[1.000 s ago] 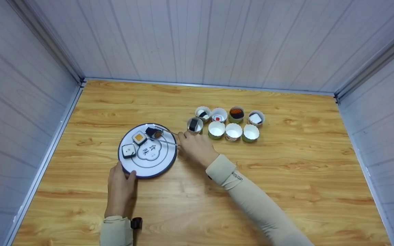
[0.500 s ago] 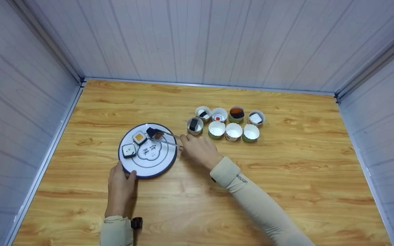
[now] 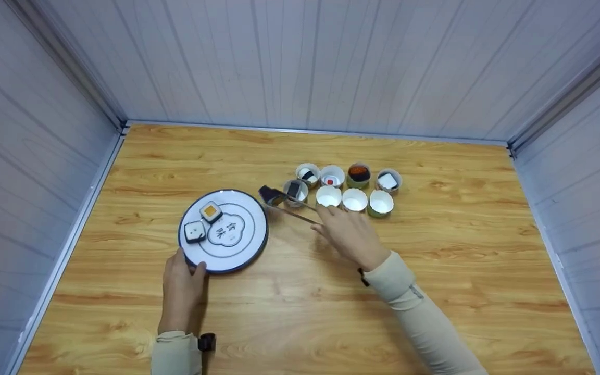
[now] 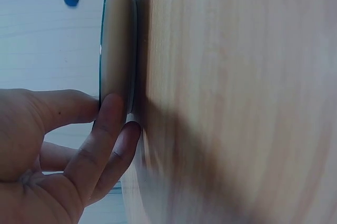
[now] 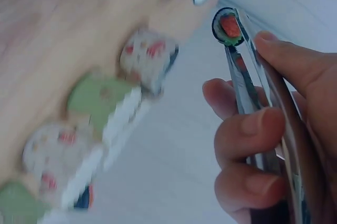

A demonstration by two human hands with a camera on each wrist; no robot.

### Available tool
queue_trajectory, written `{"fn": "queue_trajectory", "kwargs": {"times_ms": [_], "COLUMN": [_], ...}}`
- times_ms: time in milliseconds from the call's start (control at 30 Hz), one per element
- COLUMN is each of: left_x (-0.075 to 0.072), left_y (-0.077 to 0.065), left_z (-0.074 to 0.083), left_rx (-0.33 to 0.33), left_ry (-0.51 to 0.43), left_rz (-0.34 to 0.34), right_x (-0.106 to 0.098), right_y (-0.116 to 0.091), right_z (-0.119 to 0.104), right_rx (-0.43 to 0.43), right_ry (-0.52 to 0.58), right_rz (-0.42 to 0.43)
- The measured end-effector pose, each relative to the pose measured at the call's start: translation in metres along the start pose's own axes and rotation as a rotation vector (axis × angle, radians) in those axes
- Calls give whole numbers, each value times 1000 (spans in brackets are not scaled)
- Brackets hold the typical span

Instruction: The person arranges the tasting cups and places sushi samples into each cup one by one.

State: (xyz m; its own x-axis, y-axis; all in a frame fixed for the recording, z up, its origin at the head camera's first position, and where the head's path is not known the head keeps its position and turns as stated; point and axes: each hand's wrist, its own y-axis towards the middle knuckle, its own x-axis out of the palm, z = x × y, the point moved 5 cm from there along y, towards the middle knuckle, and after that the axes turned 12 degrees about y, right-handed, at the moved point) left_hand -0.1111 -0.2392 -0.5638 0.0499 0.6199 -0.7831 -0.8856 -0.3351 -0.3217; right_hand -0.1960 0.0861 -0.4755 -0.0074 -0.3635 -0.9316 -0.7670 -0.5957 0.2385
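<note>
My left hand (image 3: 183,281) pinches the near left rim of a white plate (image 3: 245,219) with a blue edge, thumb on one face and fingers beneath. An orange-centred sushi piece (image 3: 211,212) and a white-topped sushi piece (image 3: 195,232) sit on its left side. Metal tongs (image 5: 297,150) are in my right hand (image 3: 349,234), fingers curled round them. Their tips grip a dark seaweed-wrapped sushi roll (image 3: 270,195) between the plate and the cups. In the right wrist view, the roll's round end shows an orange-red and green filling.
Two rows of paper cups stand right of the plate. A cup (image 3: 296,202) with a black-topped piece is nearest the roll. The back row includes an orange-topped piece (image 3: 359,173) and a white piece (image 3: 387,180) in cups. Pale panels (image 3: 300,62) wall the table.
My right hand has moved right with the tongs, carrying the seaweed-wrapped roll off the plate toward the cups. The left hand stays at the plate rim.
</note>
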Motion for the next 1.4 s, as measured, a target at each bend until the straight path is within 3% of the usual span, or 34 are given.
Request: {"fn": "queue_trajectory", "kwargs": {"times_ms": [233, 500, 767, 1400], "left_x": [-1, -1, -2, 2], "left_y": [2, 3, 0, 1], "left_z": [1, -1, 0, 1], "left_rx": [-40, -40, 34, -35], "left_ry": [0, -6, -4, 10], "left_rz": [-15, -7, 51, 10], "right_x": [-29, -34, -30, -27], "right_y": [-31, -54, -62, -62], "right_z": [33, 60, 68, 72], "right_rx": [54, 83, 139, 231], "right_ry": [-27, -83, -94, -38], "right_rz": [49, 74, 52, -26]}}
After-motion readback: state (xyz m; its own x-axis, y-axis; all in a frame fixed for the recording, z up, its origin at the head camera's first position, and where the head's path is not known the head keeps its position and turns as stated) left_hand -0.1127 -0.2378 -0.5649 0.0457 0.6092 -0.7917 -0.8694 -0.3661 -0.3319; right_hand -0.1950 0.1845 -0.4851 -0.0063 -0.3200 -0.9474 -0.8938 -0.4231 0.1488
